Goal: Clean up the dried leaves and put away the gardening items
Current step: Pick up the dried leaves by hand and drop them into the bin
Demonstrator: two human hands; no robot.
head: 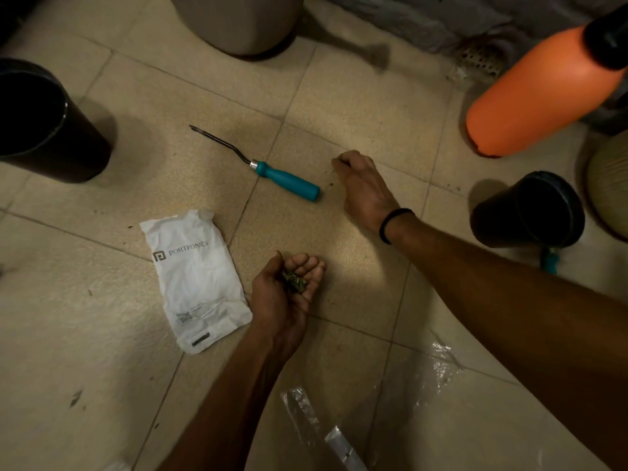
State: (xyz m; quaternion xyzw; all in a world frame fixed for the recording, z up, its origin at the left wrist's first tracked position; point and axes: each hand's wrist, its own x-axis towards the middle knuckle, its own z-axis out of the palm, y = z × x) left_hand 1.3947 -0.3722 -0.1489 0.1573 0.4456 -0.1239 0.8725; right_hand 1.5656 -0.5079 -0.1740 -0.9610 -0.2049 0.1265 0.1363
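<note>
My left hand (287, 294) is cupped palm up just above the tiled floor and holds a small clump of dried leaves (295, 281). My right hand (362, 185) reaches forward with a black band on the wrist, its fingertips bent down onto the floor at small leaf bits (341, 162). A garden fork with a teal handle (287, 180) lies on the floor just left of my right hand. A white crumpled pouch (195, 277) lies flat to the left of my left hand.
A black pot (44, 127) stands at left and another black pot (530, 210) at right, with a teal tool (550, 260) behind it. An orange sprayer bottle (540, 93) stands at upper right, a grey bin (238, 22) at top. Clear plastic wrap (390, 413) lies near the bottom.
</note>
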